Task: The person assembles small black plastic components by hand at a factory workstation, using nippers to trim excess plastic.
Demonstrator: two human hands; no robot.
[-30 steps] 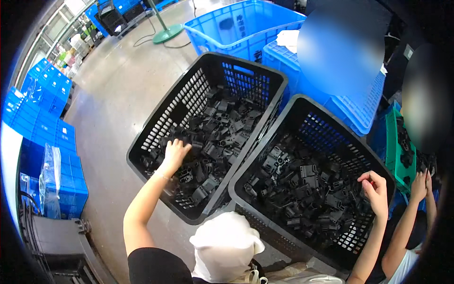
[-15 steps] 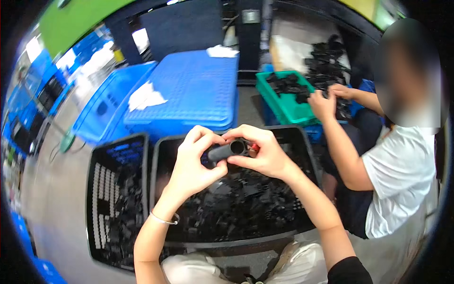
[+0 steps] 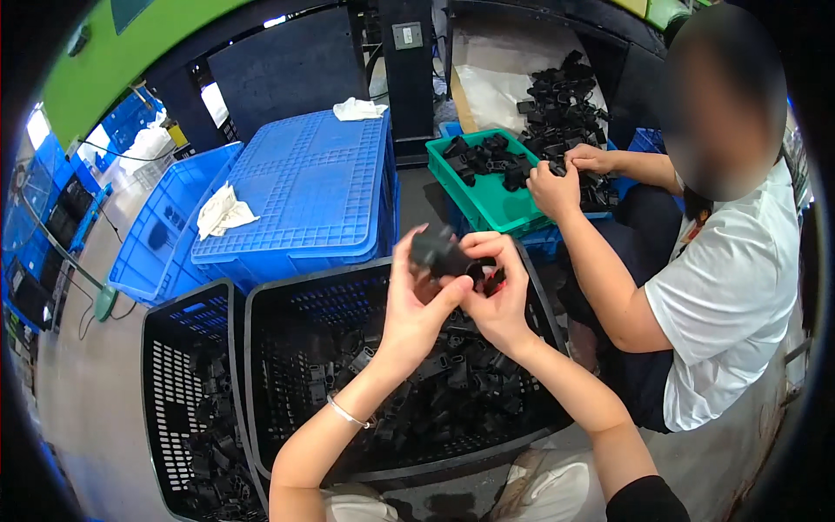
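Both of my hands are raised above the right black basket (image 3: pixel 261 383), holding black plastic parts together. My left hand (image 3: pixel 416 300) grips a dark grey boxy part (image 3: pixel 435 248) at its top. My right hand (image 3: pixel 497 296) presses a smaller black part (image 3: pixel 487 278) against it from the right. The basket below is full of several loose black plastic parts (image 3: pixel 452 383). A thin bracelet sits on my left wrist.
A second black basket (image 3: pixel 165 383) with parts stands to the left. Blue crates with a lid (image 3: pixel 304 191) and white rags lie behind. A person in a white shirt (image 3: pixel 731 296) sits at the right, handling black parts over a green tray (image 3: pixel 487 204).
My view has swung from the two baskets up toward the crates and the seated person. My hands left the baskets, came together, and now hold parts closer to the camera.
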